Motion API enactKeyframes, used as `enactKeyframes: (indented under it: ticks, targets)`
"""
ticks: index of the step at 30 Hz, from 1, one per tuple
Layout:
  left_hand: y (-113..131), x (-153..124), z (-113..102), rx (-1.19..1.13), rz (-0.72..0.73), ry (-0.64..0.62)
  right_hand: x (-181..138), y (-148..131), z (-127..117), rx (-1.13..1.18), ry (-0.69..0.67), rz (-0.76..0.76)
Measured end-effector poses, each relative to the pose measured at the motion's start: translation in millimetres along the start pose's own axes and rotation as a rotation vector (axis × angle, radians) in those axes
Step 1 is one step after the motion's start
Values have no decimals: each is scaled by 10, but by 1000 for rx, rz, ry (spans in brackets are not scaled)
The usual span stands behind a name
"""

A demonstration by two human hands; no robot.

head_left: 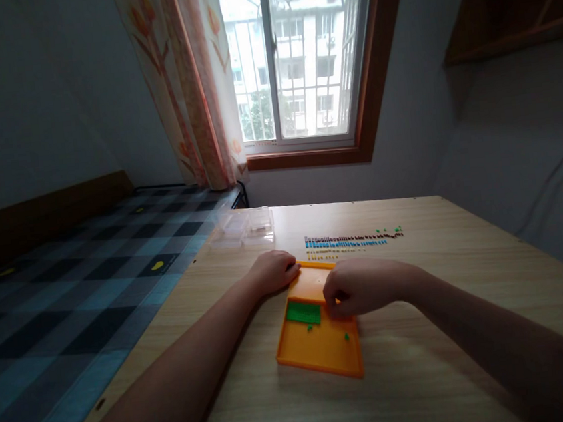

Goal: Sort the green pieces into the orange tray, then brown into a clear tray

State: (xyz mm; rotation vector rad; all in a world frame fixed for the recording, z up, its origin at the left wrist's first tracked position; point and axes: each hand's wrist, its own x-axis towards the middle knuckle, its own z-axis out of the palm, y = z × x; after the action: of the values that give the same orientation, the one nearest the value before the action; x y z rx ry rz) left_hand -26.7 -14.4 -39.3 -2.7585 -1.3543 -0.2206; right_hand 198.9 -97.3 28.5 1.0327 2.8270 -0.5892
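An orange tray (321, 351) lies on the wooden table in front of me. Inside it sits a patch of green small pieces (303, 312), with two loose green bits (345, 336) nearby. My left hand (272, 271) rests curled at the tray's far left corner, touching its rim. Over the tray's right part, my right hand (360, 286) has its fingers pinched together close to the green patch; what they hold is too small to see. Behind the tray, rows of tiny red, blue and yellow pieces (345, 242) are laid out on the table.
A clear plastic box (246, 228) stands at the table's far left edge. A bed with a checked cover (68, 287) runs along the left side. Window and curtain are behind the table; a wooden shelf (511, 5) hangs at upper right.
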Motion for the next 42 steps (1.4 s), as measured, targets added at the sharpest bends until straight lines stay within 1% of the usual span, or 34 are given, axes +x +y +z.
enactKeyframes:
  ticks: [6, 9, 13, 16, 21, 25, 27, 29, 33, 37, 42]
  targets:
    - [3, -14, -30, -24, 4, 1, -27, -84, 40, -90, -128, 77]
    - [-9, -18, -35, -43, 17, 3, -25, -121, 66, -137, -153, 83]
    - [-15, -20, -38, -53, 24, 3, -20, -162, 82, -159, -148, 77]
    - [-11, -21, -40, -50, 19, -3, 0, -183, 106, -172, -118, 71]
    - [-5, -26, -41, -57, 13, -5, 42, -153, 139, -197, 29, 64]
    - [-7, -31, -42, -61, 28, 6, 16, -71, 70, -198, 113, 67]
    - [-8, -30, -41, -60, 30, 6, -8, -37, 27, -197, 98, 64]
    - [-8, -29, -39, -58, 30, 8, -22, -20, 9, -182, 54, 46]
    - [-5, -28, -37, -57, 33, 14, -7, -28, 59, -141, -8, 21]
    - [-4, -32, -43, -59, 28, 17, 34, -53, 124, -134, -32, 28]
    - [-5, -28, -47, -62, 33, 14, 55, -73, 139, -152, -50, 27]
